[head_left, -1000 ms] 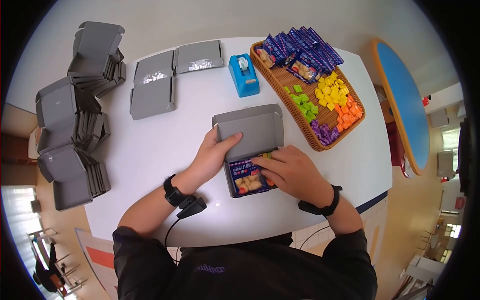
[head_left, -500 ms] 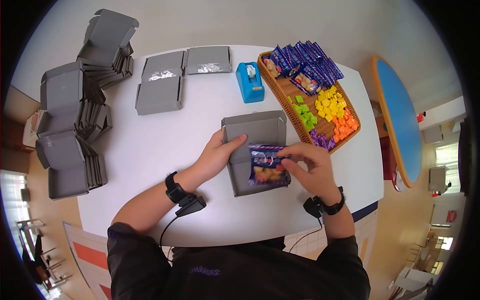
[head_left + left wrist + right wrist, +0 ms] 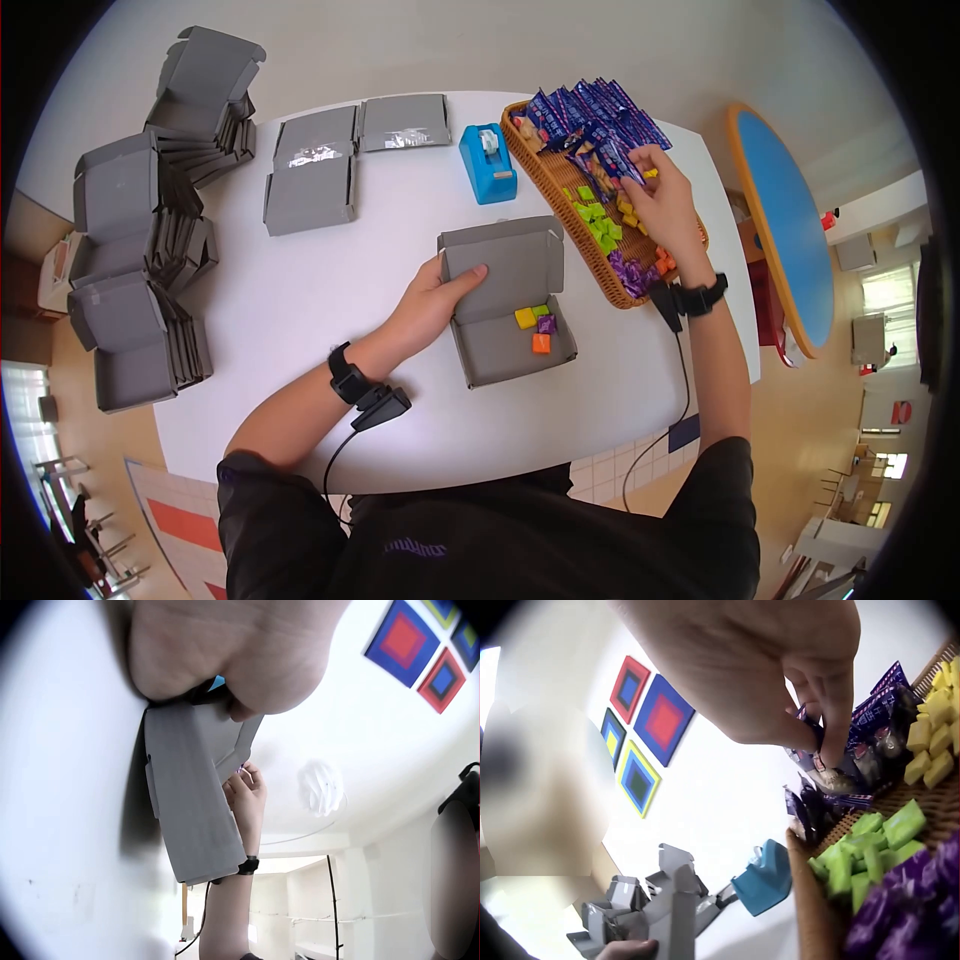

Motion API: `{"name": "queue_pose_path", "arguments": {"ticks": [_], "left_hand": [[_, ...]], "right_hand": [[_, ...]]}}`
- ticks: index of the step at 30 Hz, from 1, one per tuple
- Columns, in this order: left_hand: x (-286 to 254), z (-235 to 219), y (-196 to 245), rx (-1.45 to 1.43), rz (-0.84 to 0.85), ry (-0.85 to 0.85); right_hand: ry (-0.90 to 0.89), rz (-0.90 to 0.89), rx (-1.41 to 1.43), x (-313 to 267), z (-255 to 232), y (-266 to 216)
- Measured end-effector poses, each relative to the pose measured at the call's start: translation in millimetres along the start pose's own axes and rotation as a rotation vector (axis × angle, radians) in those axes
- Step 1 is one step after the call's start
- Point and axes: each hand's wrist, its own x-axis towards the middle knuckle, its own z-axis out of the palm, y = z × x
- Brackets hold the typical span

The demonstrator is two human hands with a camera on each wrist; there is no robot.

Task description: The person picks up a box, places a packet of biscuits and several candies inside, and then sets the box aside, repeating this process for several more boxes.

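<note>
In the head view my left hand (image 3: 440,297) grips the left side of an open grey cardboard box (image 3: 490,362), thumb on the inside of its raised lid. A few wrapped candies lie in the box: yellow (image 3: 525,318), green, purple and orange (image 3: 541,344). My right hand (image 3: 668,205) is over the wicker basket (image 3: 585,230), pinching a dark blue snack packet (image 3: 832,776) between thumb and fingers. More blue packets (image 3: 600,105) are stacked at the basket's far end. Green (image 3: 600,225), purple (image 3: 632,275) and yellow candies lie in it, partly covered by the right hand.
A blue tape dispenser (image 3: 488,170) stands left of the basket. Several closed grey boxes (image 3: 310,195) with clear tape lie farther left. Stacks of open grey boxes (image 3: 150,340) line the table's left edge. A cable (image 3: 686,370) runs down from the right wrist.
The right hand lifted the snack packet out of the box and carried it right to the basket, uncovering the candies in the box. The left hand keeps its grip on the box.
</note>
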Motion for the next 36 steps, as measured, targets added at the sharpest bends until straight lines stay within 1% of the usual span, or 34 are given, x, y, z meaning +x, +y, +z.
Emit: {"name": "queue_pose_path", "arguments": {"ticks": [1,4,7,10,13,16,17,19,20,21,22,24,27,33,36], "left_hand": [[0.1,0.0,0.3,0.003,0.003,0.001],[-0.3,0.4,-0.7,0.025,0.016,0.011],[-0.4,1.1,-0.8,0.048,0.027,0.004],[-0.3,-0.3,-0.6,0.054,0.031,-0.006],[-0.6,1.3,0.4,0.058,0.043,-0.012],[-1.4,1.3,3.4,0.073,0.040,-0.008],[-1.6,1.1,3.4,0.079,0.031,-0.007],[-0.7,0.3,2.7,0.061,0.022,-0.001],[-0.3,0.5,2.1,0.052,0.015,0.001],[-0.6,1.2,2.5,0.041,0.014,-0.003],[-1.4,2.1,3.6,0.031,0.013,-0.006],[-1.4,1.3,2.6,0.028,0.012,-0.005],[-2.1,0.9,3.2,0.049,0.000,0.000],[-2.3,2.3,5.2,0.046,-0.010,-0.002],[-2.3,1.5,4.5,0.024,-0.006,0.003]], "right_hand": [[-0.011,0.022,-0.012,7.4,2.0,2.1],[-0.020,0.031,-0.185,28.6,11.7,18.7],[-0.041,0.090,-0.235,36.7,12.7,21.3],[0.056,0.017,-0.405,33.4,9.0,2.6],[0.117,-0.043,-0.486,20.0,1.9,-22.1],[0.131,-0.037,-0.387,-11.2,-3.2,-64.1],[0.114,-0.035,-0.333,-25.7,-1.6,-78.7],[-0.042,-0.047,-0.205,-58.0,2.8,-101.5],[-0.135,-0.104,-0.175,-74.9,6.5,-109.6],[-0.242,-0.209,-0.129,-90.1,11.8,-110.3],[-0.453,-0.139,-0.077,-100.7,12.3,-118.1],[-0.597,-0.228,-0.226,-115.5,19.4,-119.5],[-0.602,-0.188,-0.247,-123.2,32.0,-113.4],[-0.566,-0.252,-0.183,-123.4,38.4,-106.1],[-0.522,-0.372,-0.138,-129.6,42.8,-96.7]]}}
